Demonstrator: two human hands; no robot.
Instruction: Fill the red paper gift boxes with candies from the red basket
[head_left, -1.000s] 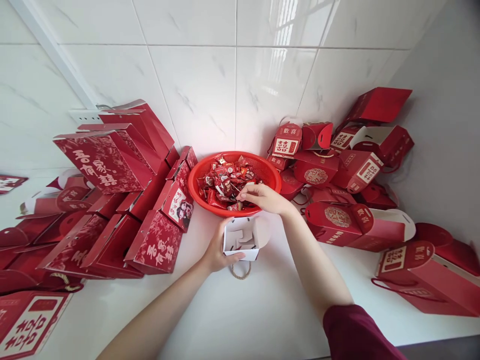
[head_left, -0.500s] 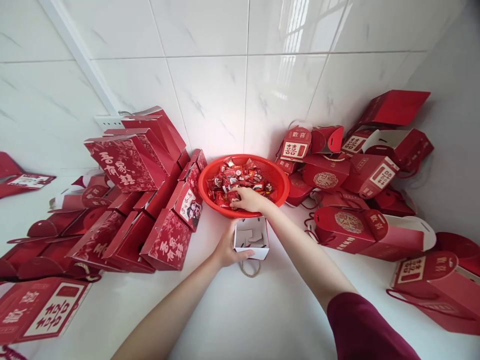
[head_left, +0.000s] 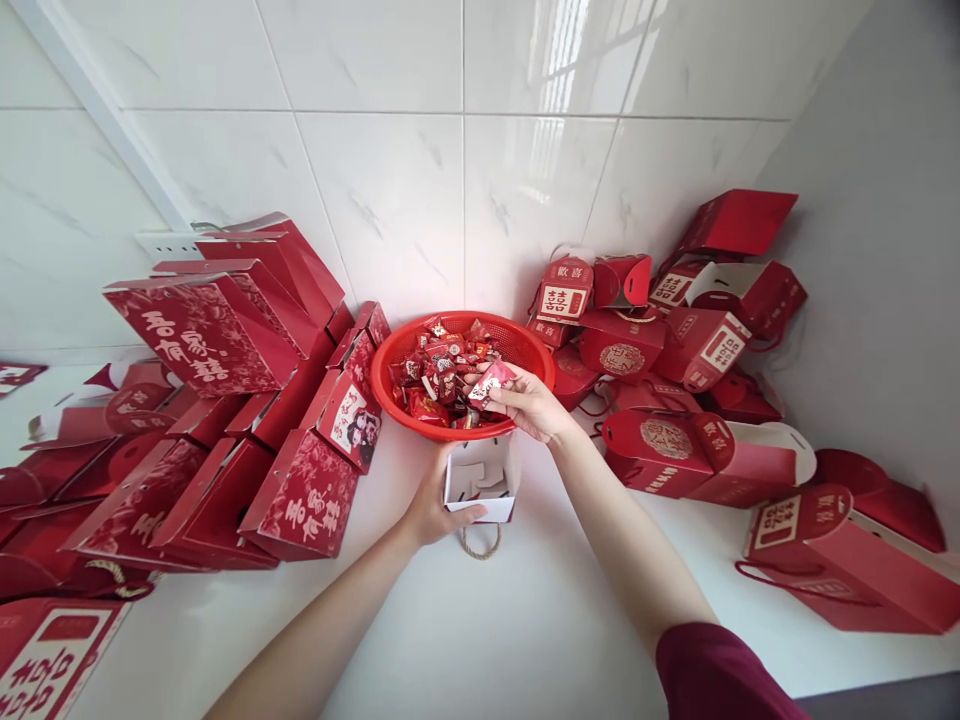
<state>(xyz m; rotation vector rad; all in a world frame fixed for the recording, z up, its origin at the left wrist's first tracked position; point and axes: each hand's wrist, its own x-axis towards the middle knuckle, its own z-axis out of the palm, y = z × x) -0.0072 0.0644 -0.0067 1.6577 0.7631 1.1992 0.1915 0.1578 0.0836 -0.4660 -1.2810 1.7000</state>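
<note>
Between the thumb and fingers of my right hand point(head_left: 529, 402) is a red wrapped candy point(head_left: 491, 384), lifted just above the near right side of a red plastic basket point(head_left: 384, 392). Many wrapped candies point(head_left: 444, 365) in red wrappers fill much of that basket. My left hand point(head_left: 435, 505) grips the left side and near edge of a small open box point(head_left: 481, 508), white inside, standing right in front of the basket. White flaps or slips show on its bottom. A rope handle point(head_left: 481, 550) hangs from the box's near side onto the table.
Rows of red gift boxes point(head_left: 304, 495) stand on the left, some with open tops. More red boxes point(head_left: 667, 445) with cord handles are piled on the right. A white tiled wall point(head_left: 382, 190) rises behind the basket, with a power strip point(head_left: 169, 243) at the left.
My right hand has come up out of the candies with a red wrapped candy in its fingers. My left hand still holds the box. The view has shifted a little to the right.
</note>
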